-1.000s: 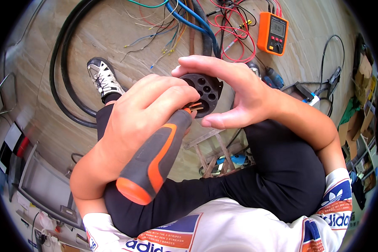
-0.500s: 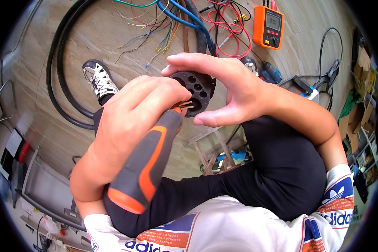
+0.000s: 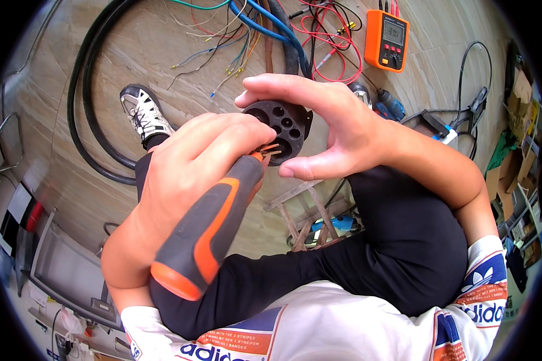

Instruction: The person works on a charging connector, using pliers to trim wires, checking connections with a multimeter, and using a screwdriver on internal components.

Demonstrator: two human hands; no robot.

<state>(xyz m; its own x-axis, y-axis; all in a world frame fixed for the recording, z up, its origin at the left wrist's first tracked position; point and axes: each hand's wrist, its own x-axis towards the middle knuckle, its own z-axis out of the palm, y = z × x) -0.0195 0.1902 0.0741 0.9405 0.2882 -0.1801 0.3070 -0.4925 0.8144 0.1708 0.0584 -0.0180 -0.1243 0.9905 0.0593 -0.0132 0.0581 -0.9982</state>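
A round black multi-hole connector [image 3: 288, 129] sits between my two hands, its holed face toward me. My left hand [image 3: 193, 153] is closed at its left side, fingertips against the face and partly covering it. Under those fingers is the narrow end of a grey-and-orange screwdriver-like tool [image 3: 208, 231], its thick handle slanting back over my left forearm. Thin copper-coloured prongs [image 3: 272, 147] show by the tool's end, at a lower hole; how they join the tool is hidden. My right hand [image 3: 343, 126] curves around the connector's right side, thumb and fingers wide apart, gripping nothing visible.
Thick black cable [image 3: 81, 90] loops on the tiled floor at left. Loose thin wires [image 3: 235, 54], blue hose-like lines [image 3: 277, 30] and tangled red leads [image 3: 337, 54] lie beyond. An orange meter [image 3: 386, 39] and a drill [image 3: 390, 105] are at right. A wooden stool frame [image 3: 310, 210] stands below my hands.
The tool's handle end has swung slightly left and up. The connector and both hands have shifted only a little; my right hand is still spread.
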